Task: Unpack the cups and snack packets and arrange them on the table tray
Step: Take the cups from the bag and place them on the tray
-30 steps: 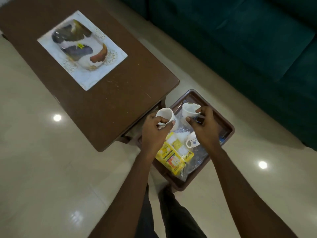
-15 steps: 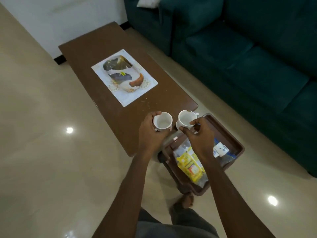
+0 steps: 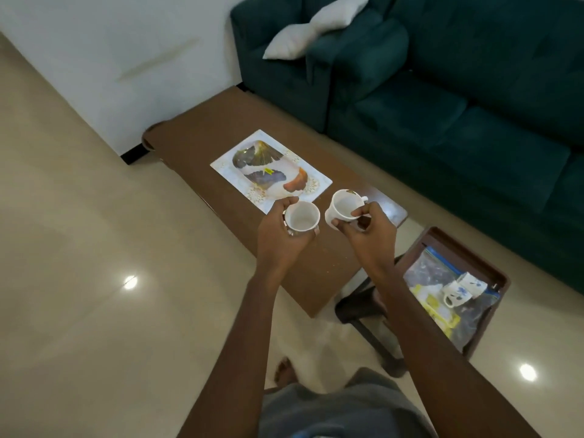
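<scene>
The left hand (image 3: 278, 240) is gripping a white cup (image 3: 301, 216) around its side, fingers curled. The right hand (image 3: 368, 230) is pinching the rim of a second cup (image 3: 343, 206). Both cups are hovering over the bench (image 3: 196, 134), beside the patterned tray (image 3: 317, 181). Two more cups (image 3: 456, 294) and yellow packets (image 3: 441, 312) are lying in the brown box (image 3: 467, 252).
</scene>
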